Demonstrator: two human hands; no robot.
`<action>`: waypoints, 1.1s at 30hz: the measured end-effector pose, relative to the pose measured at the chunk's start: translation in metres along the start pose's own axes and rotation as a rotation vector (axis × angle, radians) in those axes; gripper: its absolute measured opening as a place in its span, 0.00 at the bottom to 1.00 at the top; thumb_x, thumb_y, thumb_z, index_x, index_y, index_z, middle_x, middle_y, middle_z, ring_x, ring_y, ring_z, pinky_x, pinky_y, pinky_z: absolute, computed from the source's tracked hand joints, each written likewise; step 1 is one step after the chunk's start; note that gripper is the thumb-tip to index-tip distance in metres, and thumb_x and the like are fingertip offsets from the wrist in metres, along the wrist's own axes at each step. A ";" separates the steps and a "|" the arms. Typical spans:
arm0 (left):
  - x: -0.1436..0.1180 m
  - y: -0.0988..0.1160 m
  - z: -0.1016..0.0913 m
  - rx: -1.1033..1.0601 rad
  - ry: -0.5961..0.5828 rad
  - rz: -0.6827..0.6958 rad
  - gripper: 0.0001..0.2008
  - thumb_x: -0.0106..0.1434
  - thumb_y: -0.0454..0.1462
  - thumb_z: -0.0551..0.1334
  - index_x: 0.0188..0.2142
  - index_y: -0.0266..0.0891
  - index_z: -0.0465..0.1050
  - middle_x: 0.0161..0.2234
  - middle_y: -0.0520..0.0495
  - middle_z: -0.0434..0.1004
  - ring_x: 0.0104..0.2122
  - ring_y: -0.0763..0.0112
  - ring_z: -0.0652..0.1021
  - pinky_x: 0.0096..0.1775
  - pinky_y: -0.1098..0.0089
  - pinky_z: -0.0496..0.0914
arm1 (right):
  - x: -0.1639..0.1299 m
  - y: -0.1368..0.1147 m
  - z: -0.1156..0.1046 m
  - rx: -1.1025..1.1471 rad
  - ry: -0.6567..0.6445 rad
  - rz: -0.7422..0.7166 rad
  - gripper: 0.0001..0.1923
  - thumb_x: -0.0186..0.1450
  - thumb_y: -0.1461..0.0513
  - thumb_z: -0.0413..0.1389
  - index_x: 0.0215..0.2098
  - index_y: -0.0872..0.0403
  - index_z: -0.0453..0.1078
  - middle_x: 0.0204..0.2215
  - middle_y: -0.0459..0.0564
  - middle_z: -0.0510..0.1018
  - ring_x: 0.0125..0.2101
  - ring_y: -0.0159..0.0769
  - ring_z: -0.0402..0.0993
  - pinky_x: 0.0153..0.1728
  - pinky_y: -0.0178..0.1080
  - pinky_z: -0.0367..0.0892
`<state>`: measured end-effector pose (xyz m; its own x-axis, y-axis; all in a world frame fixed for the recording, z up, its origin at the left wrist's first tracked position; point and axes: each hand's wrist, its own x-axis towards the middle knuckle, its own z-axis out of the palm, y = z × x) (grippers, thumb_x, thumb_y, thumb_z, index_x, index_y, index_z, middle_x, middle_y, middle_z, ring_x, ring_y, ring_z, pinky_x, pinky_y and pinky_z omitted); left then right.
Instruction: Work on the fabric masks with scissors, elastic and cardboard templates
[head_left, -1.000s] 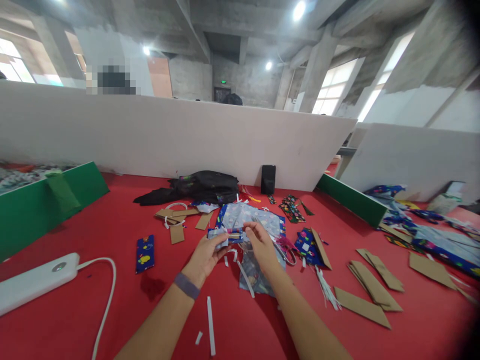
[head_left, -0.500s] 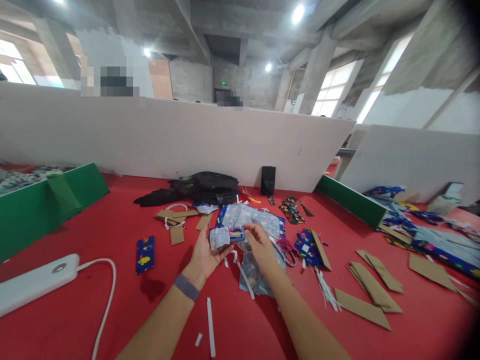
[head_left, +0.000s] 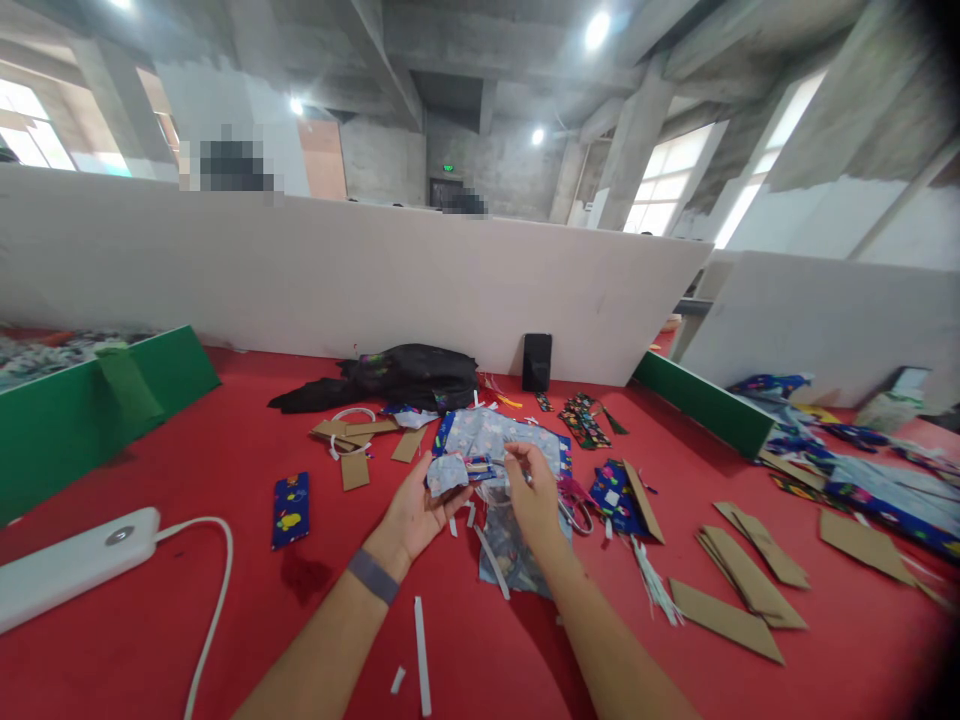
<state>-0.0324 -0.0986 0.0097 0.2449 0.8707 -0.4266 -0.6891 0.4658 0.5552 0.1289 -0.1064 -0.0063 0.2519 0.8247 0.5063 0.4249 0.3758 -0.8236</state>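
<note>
My left hand [head_left: 416,510], with a dark band at the wrist, holds a small folded piece of patterned fabric [head_left: 448,474]. Its pale underside faces up on the left, and a dark blue printed part with a light strip shows toward the right. Just off the right end of this piece, my right hand [head_left: 534,488] has its thumb and fingers pinched together; whatever they grip is too small to make out. Behind both hands lies a larger blue-edged fabric sheet [head_left: 495,432]. Pink-handled scissors [head_left: 576,500] rest beside my right hand, partly hidden.
Brown cardboard strips [head_left: 750,575] lie at the right, near a bundle of white strips [head_left: 655,580]. A blue printed piece [head_left: 291,510] and a white power bank [head_left: 82,565] with a cable are at left. A phone [head_left: 537,362] leans on the white partition [head_left: 420,270].
My right hand has moved a little to the right, away from the fabric piece. The piece has shifted slightly right with my left hand, and its pale flap looks more bunched.
</note>
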 end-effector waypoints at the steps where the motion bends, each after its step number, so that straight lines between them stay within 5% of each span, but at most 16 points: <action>1: 0.001 -0.001 -0.001 0.002 -0.017 0.012 0.15 0.62 0.42 0.54 0.39 0.31 0.70 0.29 0.43 0.79 0.29 0.68 0.79 0.36 0.64 0.75 | -0.001 -0.005 -0.001 -0.094 0.019 -0.114 0.10 0.63 0.59 0.48 0.38 0.53 0.66 0.37 0.50 0.71 0.41 0.38 0.66 0.45 0.43 0.60; 5: 0.006 -0.006 -0.004 0.031 -0.057 0.042 0.17 0.63 0.43 0.53 0.43 0.32 0.69 0.29 0.45 0.78 0.25 0.71 0.78 0.27 0.72 0.74 | -0.012 -0.023 0.003 -0.414 -0.168 -0.519 0.09 0.60 0.59 0.55 0.40 0.50 0.68 0.42 0.50 0.71 0.45 0.40 0.63 0.50 0.47 0.53; 9: 0.009 -0.015 -0.006 0.094 -0.107 0.087 0.18 0.62 0.44 0.54 0.47 0.36 0.68 0.27 0.49 0.77 0.21 0.74 0.75 0.23 0.75 0.70 | -0.020 -0.026 0.010 -0.551 -0.223 -0.590 0.10 0.59 0.64 0.56 0.39 0.48 0.68 0.42 0.48 0.71 0.44 0.41 0.62 0.50 0.47 0.51; 14: 0.009 -0.018 -0.009 0.167 -0.179 0.144 0.21 0.61 0.47 0.54 0.52 0.43 0.64 0.38 0.45 0.77 0.27 0.72 0.78 0.31 0.69 0.73 | -0.016 -0.024 0.007 -0.427 -0.167 -0.471 0.03 0.61 0.63 0.53 0.33 0.50 0.68 0.36 0.47 0.71 0.40 0.38 0.64 0.46 0.44 0.55; 22: 0.007 -0.015 -0.008 0.141 -0.218 0.203 0.22 0.59 0.47 0.56 0.51 0.40 0.64 0.43 0.40 0.76 0.37 0.63 0.79 0.42 0.61 0.72 | -0.004 -0.012 0.006 -0.044 0.029 -0.004 0.06 0.59 0.60 0.52 0.34 0.54 0.65 0.30 0.47 0.71 0.33 0.35 0.66 0.37 0.38 0.62; 27: 0.002 -0.016 -0.002 0.153 -0.196 0.235 0.18 0.60 0.43 0.57 0.48 0.38 0.67 0.48 0.39 0.73 0.42 0.63 0.77 0.45 0.61 0.72 | -0.002 -0.011 0.006 0.046 0.017 0.074 0.15 0.57 0.57 0.56 0.41 0.55 0.65 0.34 0.48 0.73 0.35 0.36 0.68 0.40 0.39 0.63; 33: -0.002 -0.015 0.002 0.165 -0.189 0.187 0.16 0.59 0.41 0.59 0.45 0.37 0.70 0.46 0.40 0.74 0.41 0.66 0.77 0.43 0.65 0.73 | 0.001 -0.007 0.002 0.047 0.035 0.154 0.15 0.57 0.55 0.55 0.39 0.55 0.67 0.31 0.48 0.73 0.33 0.35 0.68 0.37 0.38 0.63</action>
<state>-0.0218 -0.1070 0.0035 0.2573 0.9505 -0.1742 -0.6180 0.3004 0.7266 0.1240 -0.1076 -0.0008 0.3416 0.8591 0.3812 0.3380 0.2662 -0.9027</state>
